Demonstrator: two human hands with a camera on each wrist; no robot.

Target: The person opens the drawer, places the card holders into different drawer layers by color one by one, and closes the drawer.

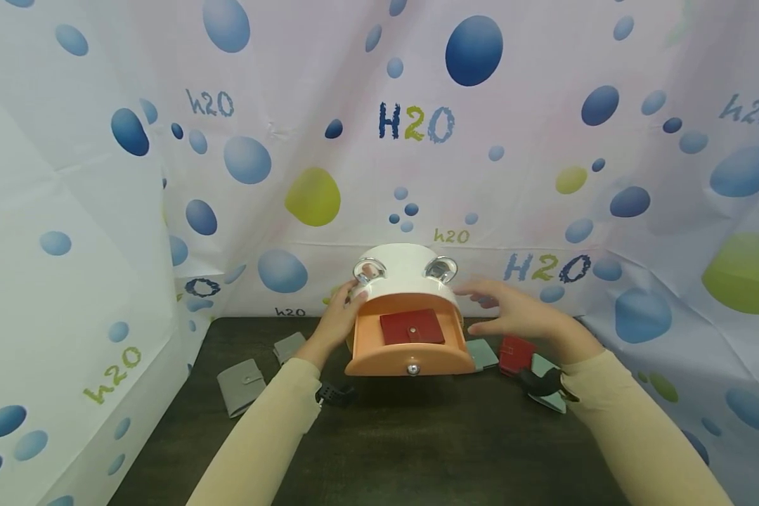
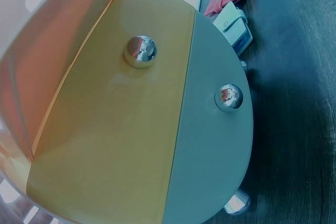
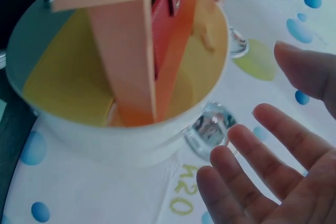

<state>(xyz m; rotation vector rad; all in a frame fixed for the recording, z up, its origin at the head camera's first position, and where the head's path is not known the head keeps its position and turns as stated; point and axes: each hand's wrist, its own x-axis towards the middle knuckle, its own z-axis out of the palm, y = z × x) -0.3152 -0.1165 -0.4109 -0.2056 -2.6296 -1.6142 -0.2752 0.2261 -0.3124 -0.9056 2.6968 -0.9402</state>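
A white, round-topped drawer box point(image 1: 400, 261) with two chrome ears stands at the back of the table. Its orange top drawer point(image 1: 379, 360) is pulled out, and a red wallet point(image 1: 411, 327) with a snap strap lies inside. Below that drawer, the yellow drawer point(image 2: 115, 129) and blue-green drawer point(image 2: 210, 145), each with a chrome knob, are closed. My left hand point(image 1: 336, 320) holds the box's left side, thumb at the front rim. Beside the right side, my right hand point(image 1: 519, 309) is apart from the box; its spread fingers point(image 3: 268, 166) hold nothing.
Left of the box lie a large grey wallet point(image 1: 240, 386) and a smaller grey one point(image 1: 289, 347). To the right are a pale green wallet point(image 1: 483, 353), a red wallet point(image 1: 516, 353) and another green one, partly behind my right wrist. A printed curtain point(image 1: 379, 183) hangs behind the dark table point(image 1: 417, 443).
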